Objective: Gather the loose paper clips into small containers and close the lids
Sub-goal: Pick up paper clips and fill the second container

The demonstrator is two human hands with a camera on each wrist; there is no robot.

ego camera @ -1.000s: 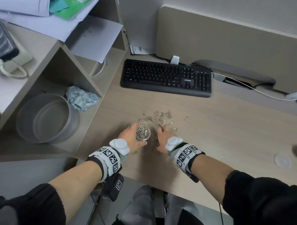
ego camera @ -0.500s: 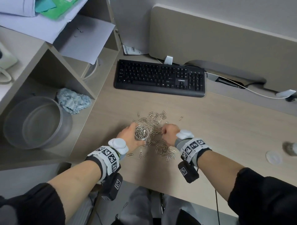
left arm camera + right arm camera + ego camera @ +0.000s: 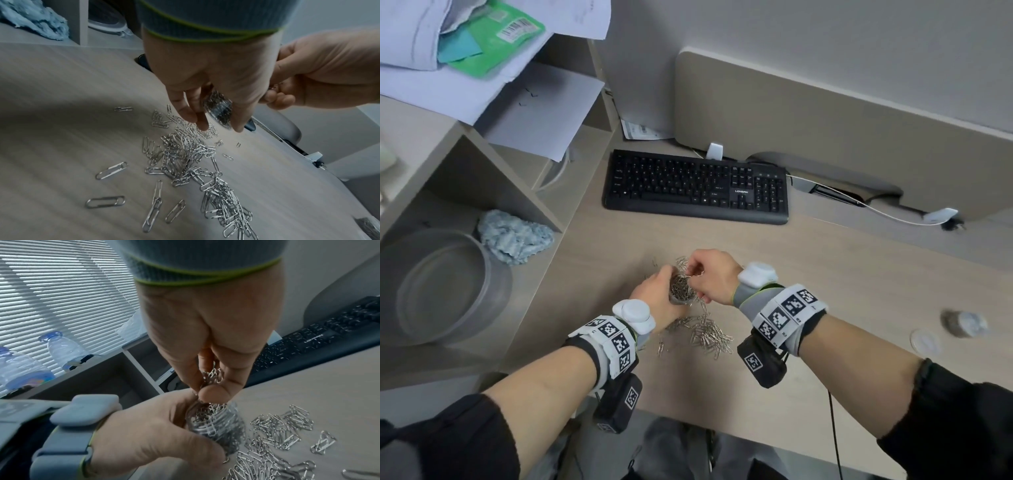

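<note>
Clips: light, slippery, tangle-prone; best pinched in small bunches. Right hand (image 3: 207, 340) pinching bunch (image 3: 212, 375) over jar (image 3: 216, 423), frame centre. Left hand (image 3: 654, 298) wraps jar. Loose pile (image 3: 191, 155) below on desk (image 3: 825, 274).

Black long sleeves (image 3: 945, 421) pushed up both forearms, lower left and lower right of the head view. Each wrist wears a grey knit band with lime-green edging (image 3: 207, 274), a white segmented strap printed with black-and-white square fiducial markers (image 3: 787, 313), a rounded white plastic pod (image 3: 756, 277) on top, and a black box with its own marker tag (image 3: 760, 363) hanging underneath. Thin black cable (image 3: 834, 431) drops from the right-wrist box; grey trousers (image 3: 671, 448) at bottom centre.
</note>
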